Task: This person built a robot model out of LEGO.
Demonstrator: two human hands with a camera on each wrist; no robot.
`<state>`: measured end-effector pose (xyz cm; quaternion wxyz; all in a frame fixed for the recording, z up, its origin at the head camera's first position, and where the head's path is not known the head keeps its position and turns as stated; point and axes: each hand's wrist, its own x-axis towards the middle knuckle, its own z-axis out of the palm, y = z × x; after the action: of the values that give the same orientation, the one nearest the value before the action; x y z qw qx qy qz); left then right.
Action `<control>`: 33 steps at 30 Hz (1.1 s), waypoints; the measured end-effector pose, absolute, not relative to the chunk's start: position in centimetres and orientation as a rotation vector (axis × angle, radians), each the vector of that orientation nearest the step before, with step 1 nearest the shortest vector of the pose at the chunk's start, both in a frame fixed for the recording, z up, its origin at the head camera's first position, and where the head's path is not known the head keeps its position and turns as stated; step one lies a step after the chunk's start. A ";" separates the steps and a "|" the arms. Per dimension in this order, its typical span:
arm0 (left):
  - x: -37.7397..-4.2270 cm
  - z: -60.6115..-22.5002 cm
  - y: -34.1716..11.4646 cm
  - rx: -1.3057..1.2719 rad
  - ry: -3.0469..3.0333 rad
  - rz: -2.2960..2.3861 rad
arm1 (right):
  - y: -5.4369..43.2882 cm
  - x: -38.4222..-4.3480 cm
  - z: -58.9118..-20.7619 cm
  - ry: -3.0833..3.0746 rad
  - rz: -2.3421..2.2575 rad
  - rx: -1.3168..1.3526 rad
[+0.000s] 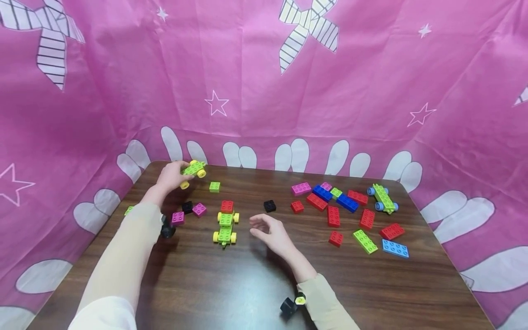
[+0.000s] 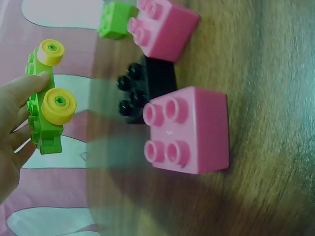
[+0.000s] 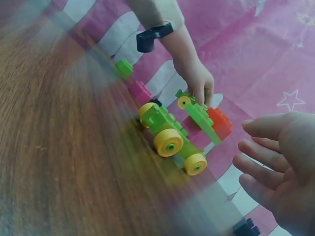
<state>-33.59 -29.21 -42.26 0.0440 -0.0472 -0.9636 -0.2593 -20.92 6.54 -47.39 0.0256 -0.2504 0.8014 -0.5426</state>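
Observation:
My left hand (image 1: 170, 178) grips a lime-green toy car base (image 1: 195, 167) with yellow wheels, near the table's back left edge. In the left wrist view, thumb and fingers hold the car base (image 2: 45, 115) by its sides, off the table. A second lime-green car base (image 1: 225, 234) with yellow wheels stands on the table's middle left, a red brick (image 1: 227, 206) at its far end. To its right hovers my right hand (image 1: 274, 234), fingers relaxed and slightly bent, holding nothing. In the right wrist view the right hand (image 3: 280, 167) is apart from that car.
Pink bricks (image 1: 178, 218), a black brick (image 1: 187, 207) and a small green brick (image 1: 214, 187) lie around the left arm. Another black brick (image 1: 270, 206) lies beyond my right hand. Several red, blue and green bricks spread at right, near a blue-wheeled green car base (image 1: 383, 199).

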 end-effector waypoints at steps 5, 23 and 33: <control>-32.4 -41.0 -28.8 -0.145 -2.881 -0.832 | 6.8 -20.8 -46.9 2.480 -1.686 -0.753; -27.0 -36.5 -20.9 -0.184 -2.645 -0.914 | 8.4 -19.7 -44.2 2.673 -1.658 -0.769; -23.7 -36.6 -14.9 -0.192 -2.603 -1.044 | 9.0 -19.7 -43.5 2.745 -1.624 -0.757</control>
<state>-23.75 -14.95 -36.57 0.1642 -0.0674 -0.9134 -0.3664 -19.68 8.99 -43.50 -0.0682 -0.2302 0.8355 -0.4943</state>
